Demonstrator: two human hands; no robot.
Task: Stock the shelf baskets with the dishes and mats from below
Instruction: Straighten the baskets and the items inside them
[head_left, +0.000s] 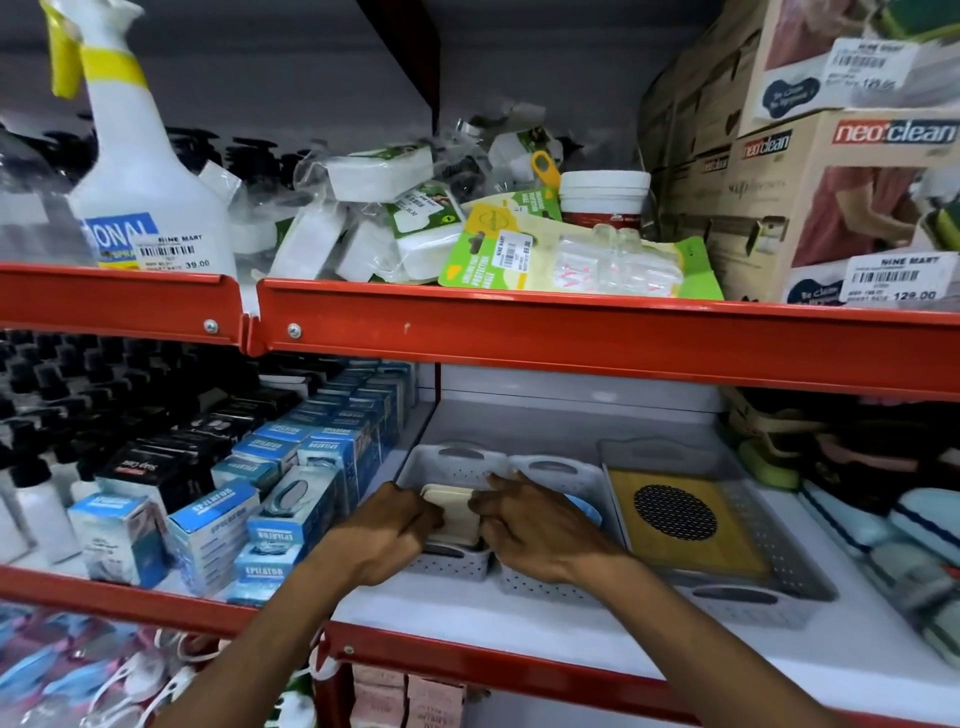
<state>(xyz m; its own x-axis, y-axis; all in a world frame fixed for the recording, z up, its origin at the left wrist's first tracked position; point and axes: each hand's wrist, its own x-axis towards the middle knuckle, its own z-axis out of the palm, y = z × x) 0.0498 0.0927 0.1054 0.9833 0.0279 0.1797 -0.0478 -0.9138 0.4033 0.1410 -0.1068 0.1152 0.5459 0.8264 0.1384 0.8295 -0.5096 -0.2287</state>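
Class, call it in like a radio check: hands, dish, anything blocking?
Left hand and right hand both gripping the cream dish. Dish over the left white basket, not yet released. Nothing blocking.

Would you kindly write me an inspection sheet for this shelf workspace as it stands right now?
Surface: white shelf board with red edging.
Job's things: three perforated baskets; cream dishes in the left basket, a blue item in the middle basket, a yellow mat in the large basket.
Clutter: blue boxes left, sponges right.
Grippers: left hand and right hand both grip the dishes.
Cables: nothing seen.
Surroundings: spray bottle and cartons above.
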